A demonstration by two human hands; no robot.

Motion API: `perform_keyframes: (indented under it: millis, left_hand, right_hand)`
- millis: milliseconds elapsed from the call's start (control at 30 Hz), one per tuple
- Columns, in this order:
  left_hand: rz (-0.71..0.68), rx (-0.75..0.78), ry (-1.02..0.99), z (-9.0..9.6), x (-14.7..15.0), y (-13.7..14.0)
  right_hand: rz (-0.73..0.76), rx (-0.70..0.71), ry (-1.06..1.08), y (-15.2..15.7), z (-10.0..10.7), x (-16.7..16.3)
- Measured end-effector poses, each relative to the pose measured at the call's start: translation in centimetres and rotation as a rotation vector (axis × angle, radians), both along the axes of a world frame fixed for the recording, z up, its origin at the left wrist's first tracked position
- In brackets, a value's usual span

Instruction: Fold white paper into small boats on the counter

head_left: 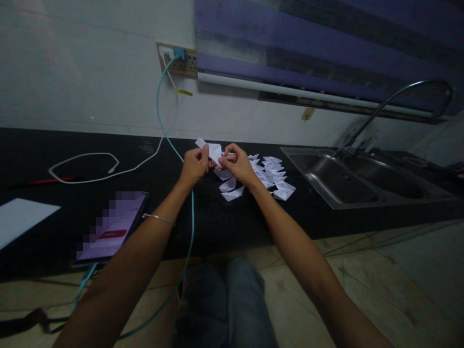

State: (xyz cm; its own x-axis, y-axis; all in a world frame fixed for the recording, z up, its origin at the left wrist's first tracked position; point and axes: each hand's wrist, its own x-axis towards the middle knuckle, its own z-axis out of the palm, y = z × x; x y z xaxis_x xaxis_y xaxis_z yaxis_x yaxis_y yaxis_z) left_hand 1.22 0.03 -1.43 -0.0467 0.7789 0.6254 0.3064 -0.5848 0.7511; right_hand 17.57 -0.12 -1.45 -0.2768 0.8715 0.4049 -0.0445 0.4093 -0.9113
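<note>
Above the black counter, a piece of folded white paper (214, 151) is held between both hands. My left hand (195, 165) pinches its left side, thumb on top. My right hand (238, 163) grips the right lower corner with thumb and fingers closed. Some fingertips are hidden behind the paper. Several white folded paper boats (272, 170) lie in a cluster to the right of and beneath my right hand. One paper boat (233, 194) rests at the near edge of that group.
A double steel sink (333, 186) with a curved faucet (384, 104) is on the right. At left lie a tablet (114, 227), white paper sheet (25, 217), red pen (50, 181) and white cable (87, 181). A teal cable (193, 217) hangs over the counter edge.
</note>
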Motion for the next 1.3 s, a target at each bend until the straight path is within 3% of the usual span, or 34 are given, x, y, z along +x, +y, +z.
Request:
perform_keyframes:
  millis: [233, 400, 567, 767, 967, 1300]
  left_hand:
    - [0.11, 0.081, 0.058, -0.4, -0.1, 0.4]
    - [0.109, 0.131, 0.078, -0.6, 0.1, 0.2]
    - [0.042, 0.079, 0.016, -1.0, 0.3, 0.7]
    - [-0.045, 0.011, -0.079, -0.7, 0.4, 0.8]
    - [-0.072, 0.006, -0.039, 0.3, 0.3, 0.0]
    - [-0.145, -0.037, -0.007, 0.4, 0.1, -0.2]
  right_hand:
    - [0.056, -0.122, 0.016, 0.0, -0.2, -0.3]
    - [0.126, -0.211, -0.086, -0.7, 0.1, -0.3]
    - [0.092, -0.157, -0.196, -0.7, 0.0, -0.3]
    - [0.156, -0.126, -0.241, -0.7, -0.2, -0.6]
    - [0.178, -0.127, -0.224, -1.1, -0.1, -0.9]
    - [0.193, -0.152, -0.147, -0.7, -0.1, -0.2]
